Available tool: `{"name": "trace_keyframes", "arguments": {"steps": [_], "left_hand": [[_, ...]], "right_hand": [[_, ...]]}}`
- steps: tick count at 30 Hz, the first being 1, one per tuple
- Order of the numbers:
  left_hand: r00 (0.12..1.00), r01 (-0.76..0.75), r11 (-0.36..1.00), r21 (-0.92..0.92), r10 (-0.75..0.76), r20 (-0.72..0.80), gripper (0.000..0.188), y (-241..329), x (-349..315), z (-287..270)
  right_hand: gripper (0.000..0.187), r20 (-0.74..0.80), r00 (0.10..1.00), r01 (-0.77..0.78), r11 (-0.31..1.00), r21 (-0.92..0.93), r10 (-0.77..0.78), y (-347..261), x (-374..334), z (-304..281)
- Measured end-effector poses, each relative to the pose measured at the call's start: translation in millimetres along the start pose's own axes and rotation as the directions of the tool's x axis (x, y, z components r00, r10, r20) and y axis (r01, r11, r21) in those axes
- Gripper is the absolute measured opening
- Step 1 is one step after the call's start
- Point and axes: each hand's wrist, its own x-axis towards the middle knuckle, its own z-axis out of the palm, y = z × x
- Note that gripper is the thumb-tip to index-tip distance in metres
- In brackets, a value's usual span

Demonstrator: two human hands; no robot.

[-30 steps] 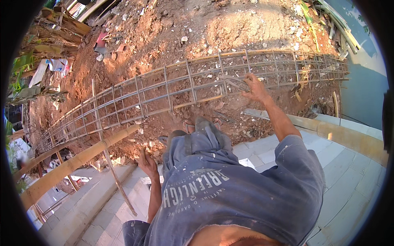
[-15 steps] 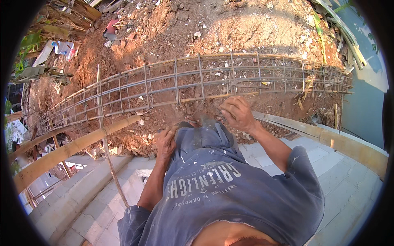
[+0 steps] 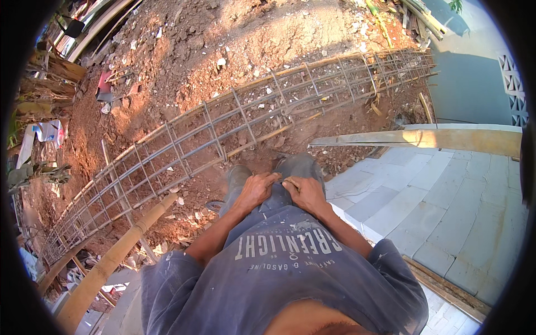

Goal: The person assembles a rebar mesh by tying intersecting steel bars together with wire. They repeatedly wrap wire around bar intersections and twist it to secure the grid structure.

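My left hand (image 3: 257, 190) and my right hand (image 3: 303, 193) are close together in front of my waist, over the lower part of my grey-blue shirt. Both have their fingers closed in a pinch. What they hold, if anything, is too small to make out. Beyond them a long steel rebar cage (image 3: 240, 114) stretches across the view, from lower left to upper right. A thin metal tool, seemingly pincers (image 3: 287, 113), rests on the cage's bars. Neither hand touches the cage.
Reddish soil (image 3: 190, 61) with rubble lies beneath and beyond the cage. A bamboo pole (image 3: 120, 254) slants at the left; another pale pole (image 3: 463, 139) runs out to the right above light grey blockwork (image 3: 441, 201). A blue-grey wall (image 3: 466, 84) stands at the far right.
Both hands have come together at my waist; before, they were apart, the right one raised near the cage. The view has turned, so the cage now slants more steeply.
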Motion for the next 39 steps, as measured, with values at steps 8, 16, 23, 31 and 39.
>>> {"name": "trace_keyframes", "arguments": {"steps": [8, 16, 23, 31, 39], "left_hand": [[0.971, 0.026, 0.993, 0.117, -0.053, 0.235, 0.032, -18.6, 1.2, -13.2], [0.949, 0.253, 0.967, -0.016, -0.251, -0.191, 0.026, -38.8, 68.6, -68.3], [0.972, 0.220, 0.951, 0.216, -0.196, -0.131, 0.029, -106.9, 169.8, -32.5], [0.921, 0.356, 0.821, 0.446, -0.388, -0.021, 0.041, -146.8, 199.4, 28.9], [0.805, 0.550, 0.797, 0.250, -0.585, 0.095, 0.039, -163.5, 221.4, 13.7]], "right_hand": [[0.022, 0.042, 0.991, -0.122, 0.990, -0.075, 0.125, 14.8, 12.1, 47.0], [0.024, 0.133, 0.984, -0.108, 0.990, -0.095, 0.120, 42.0, 49.3, 41.6], [0.027, 0.025, 0.981, -0.191, 0.981, -0.019, 0.191, 57.4, 56.9, -20.8], [0.028, -0.145, 0.917, -0.296, 0.877, 0.379, 0.372, 114.7, 5.6, -13.4], [0.026, -0.123, 0.908, -0.324, 0.856, 0.403, 0.401, 116.2, 35.7, -4.1]]}}
